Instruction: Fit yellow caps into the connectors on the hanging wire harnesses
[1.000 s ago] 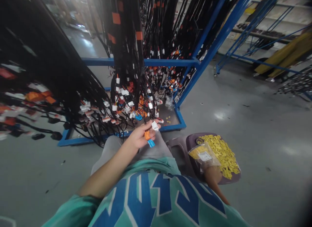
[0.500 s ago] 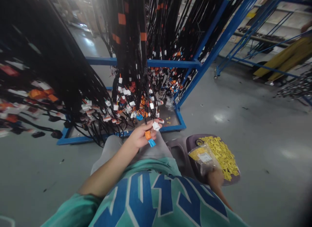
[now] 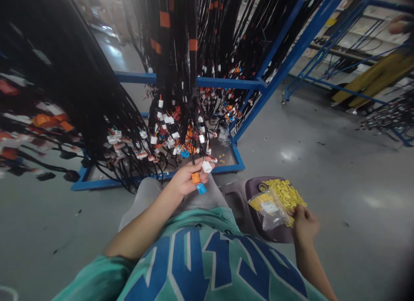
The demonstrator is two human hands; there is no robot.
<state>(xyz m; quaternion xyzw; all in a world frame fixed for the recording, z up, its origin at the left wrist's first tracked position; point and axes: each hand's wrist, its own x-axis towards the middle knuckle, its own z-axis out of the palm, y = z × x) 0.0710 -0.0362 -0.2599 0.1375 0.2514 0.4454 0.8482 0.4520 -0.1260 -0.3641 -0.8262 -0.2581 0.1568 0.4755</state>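
Observation:
My left hand (image 3: 186, 180) is closed on a cluster of wire-harness connectors (image 3: 201, 176), white, orange and blue, at the ends of black cables hanging from a rack. My right hand (image 3: 304, 223) rests on a heap of small yellow parts (image 3: 284, 193) piled on a purple stool seat (image 3: 255, 189). Its fingers are curled into the pile, and what they hold is hidden. A clear plastic bag (image 3: 268, 208) with more yellow parts lies just left of that hand.
Black cable harnesses (image 3: 181, 68) with orange tape hang from a blue steel rack (image 3: 226, 82) ahead, their base frame (image 3: 155, 174) on the grey floor. More blue racks (image 3: 339, 33) stand at the far right, beside a person's yellow trousers (image 3: 371, 79).
My right hand has come out from behind the plastic bag and moved right onto the yellow pile. The left hand still holds the connectors in the same place.

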